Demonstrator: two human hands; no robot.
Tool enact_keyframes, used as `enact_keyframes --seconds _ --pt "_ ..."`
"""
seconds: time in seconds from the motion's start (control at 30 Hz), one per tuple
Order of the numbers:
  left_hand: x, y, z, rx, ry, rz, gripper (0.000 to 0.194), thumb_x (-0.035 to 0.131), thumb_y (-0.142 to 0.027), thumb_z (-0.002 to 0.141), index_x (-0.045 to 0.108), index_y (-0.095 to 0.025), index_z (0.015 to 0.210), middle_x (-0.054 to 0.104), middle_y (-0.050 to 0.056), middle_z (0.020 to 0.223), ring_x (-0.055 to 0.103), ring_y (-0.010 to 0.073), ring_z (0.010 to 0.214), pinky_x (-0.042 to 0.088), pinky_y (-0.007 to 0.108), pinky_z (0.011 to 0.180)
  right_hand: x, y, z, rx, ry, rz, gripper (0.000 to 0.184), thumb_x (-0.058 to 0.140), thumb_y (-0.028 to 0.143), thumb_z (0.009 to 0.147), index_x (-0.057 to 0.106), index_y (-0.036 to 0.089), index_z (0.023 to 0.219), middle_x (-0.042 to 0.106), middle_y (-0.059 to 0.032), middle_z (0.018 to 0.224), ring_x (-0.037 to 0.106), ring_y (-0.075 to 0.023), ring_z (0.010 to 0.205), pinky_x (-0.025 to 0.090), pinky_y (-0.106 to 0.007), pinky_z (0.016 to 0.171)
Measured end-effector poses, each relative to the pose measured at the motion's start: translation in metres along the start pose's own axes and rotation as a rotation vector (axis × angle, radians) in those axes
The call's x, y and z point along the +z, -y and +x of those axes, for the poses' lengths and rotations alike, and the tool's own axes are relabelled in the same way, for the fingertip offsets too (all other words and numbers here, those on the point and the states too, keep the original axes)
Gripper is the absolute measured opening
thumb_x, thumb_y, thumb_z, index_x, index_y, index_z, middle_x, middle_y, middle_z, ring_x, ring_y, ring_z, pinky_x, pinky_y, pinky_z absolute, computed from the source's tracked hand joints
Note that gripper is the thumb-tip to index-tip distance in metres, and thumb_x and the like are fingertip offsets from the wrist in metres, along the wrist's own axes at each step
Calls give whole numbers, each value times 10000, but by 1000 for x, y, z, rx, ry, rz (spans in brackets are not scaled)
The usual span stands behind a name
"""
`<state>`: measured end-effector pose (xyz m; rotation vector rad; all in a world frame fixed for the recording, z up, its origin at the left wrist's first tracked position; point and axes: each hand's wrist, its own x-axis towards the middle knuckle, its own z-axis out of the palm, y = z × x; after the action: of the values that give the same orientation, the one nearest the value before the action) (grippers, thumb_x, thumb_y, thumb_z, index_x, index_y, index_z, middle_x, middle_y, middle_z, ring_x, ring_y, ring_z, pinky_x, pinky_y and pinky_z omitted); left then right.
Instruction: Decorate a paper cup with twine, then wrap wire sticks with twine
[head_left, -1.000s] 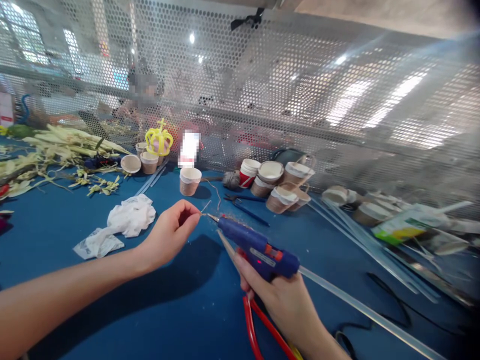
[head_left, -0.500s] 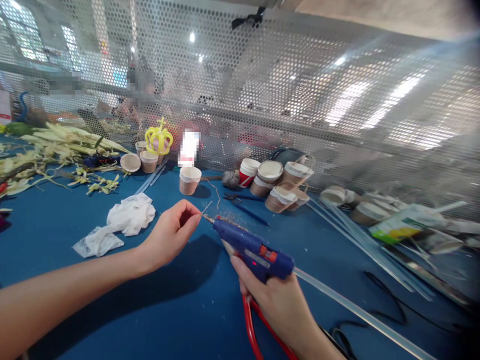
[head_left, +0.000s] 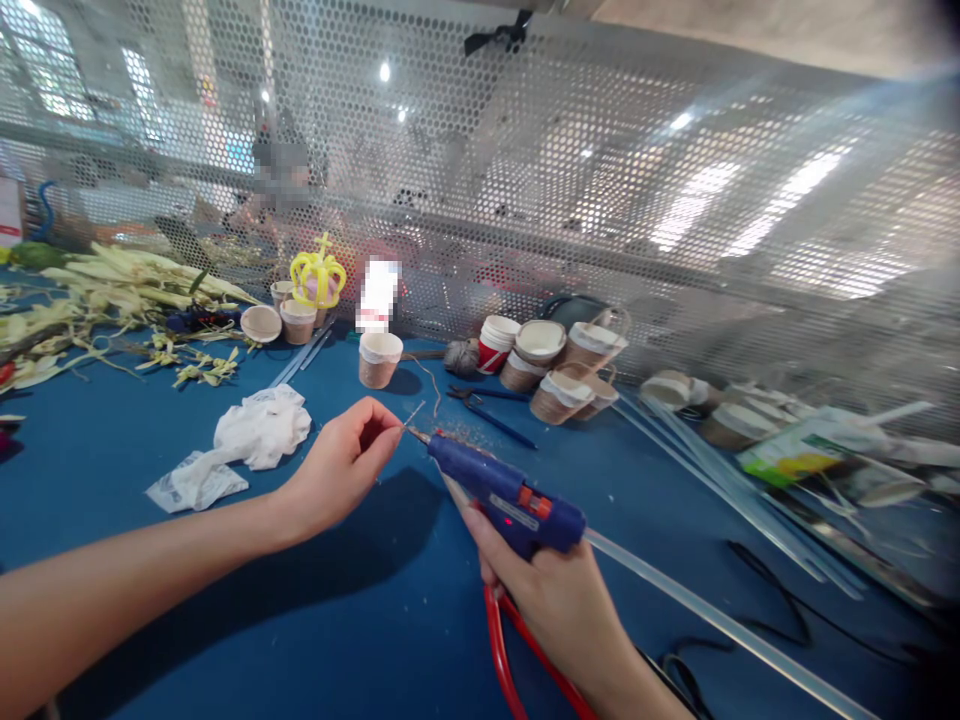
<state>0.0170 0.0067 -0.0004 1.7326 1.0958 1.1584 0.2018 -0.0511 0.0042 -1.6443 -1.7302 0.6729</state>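
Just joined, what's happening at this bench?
The right hand holds a blue glue gun along with red-handled scissors. The left hand pinches a thin strand close to the gun's nozzle. A lone cup stands beyond them on the blue tabletop.

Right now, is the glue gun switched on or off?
On, it appears: the blue glue gun in the right hand shows a glowing red light on its side.

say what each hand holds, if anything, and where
Left hand: a thin strand, pinched near one end. Right hand: a glue gun by its handle, and red-handled scissors around their middle.
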Motion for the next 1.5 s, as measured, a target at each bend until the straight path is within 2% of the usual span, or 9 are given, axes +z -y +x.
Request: enact_keyframes --seconds 0.2,0.33,0.53,0.67,0.93,1.1,1.2,1.37,1.5 --pt "1 0 0 -15 -1 8 105 430 -257 808 470 -169 767 419 -58 563 380 74 505 306 187 462 1 2 0 59 -19 -2 324 489 417 719 561 169 523 524 -7 407 523 -137 390 431 -240 436" --pt "1 1 0 -8 -1 14 108 428 -262 810 468 -172 767 421 -56 570 383 76 509 311 190 467 2 0 -2 40 -13 45 294 498 401 719 591 168 565 518 7 411 510 -129 390 436 -236 443" --pt "1 2 1 4 -4 19 98 432 -255 808 475 -171 783 431 -52 590 391 77 527 323 191 482 0 6 -2 108 -36 25 348 486 446 709 521 174 496 527 -12 405 515 -138 394 450 -258 479" --pt "0 1 1 3 -13 18 108 429 -259 807 475 -167 774 414 -55 578 375 74 519 307 186 468 -1 8 -1 132 -56 44 338 497 431 692 495 185 461 523 -6 389 509 -134 374 442 -250 443" --pt "-1 -2 0 -15 -4 -1 108 430 -258 801 471 -162 772 399 -58 566 350 72 505 284 189 455 -1 7 -2 53 -74 29 365 481 416 719 475 195 428 501 -1 374 500 -127 364 440 -240 423" --pt "-1 -3 0 -20 2 -10 98 437 -252 794 471 -164 767 403 -59 558 357 75 499 287 192 454 -1 -1 -2 -46 -9 4 289 474 360 743 643 172 603 542 -8 421 518 -130 395 450 -237 450" --pt "-1 -4 0 -11 5 -4 107 431 -258 799 470 -165 764 406 -58 567 360 74 504 286 190 456 -1 -2 -2 -41 5 24 271 493 360 735 681 167 703 537 8 417 509 -125 390 455 -235 461" --pt "-1 -3 0 -1 3 3 122 425 -273 807 474 -166 771 402 -59 573 354 73 510 292 187 462 -2 8 -2 74 -37 31 309 504 373 721 603 157 524 525 -1 405 509 -125 389 447 -238 460" --pt "-2 -3 0 3 5 10 117 426 -267 804 471 -165 770 396 -60 566 346 71 502 283 185 450 -5 14 -3 80 -17 46 298 492 356 717 562 173 492 516 -2 404 507 -127 393 440 -233 438"
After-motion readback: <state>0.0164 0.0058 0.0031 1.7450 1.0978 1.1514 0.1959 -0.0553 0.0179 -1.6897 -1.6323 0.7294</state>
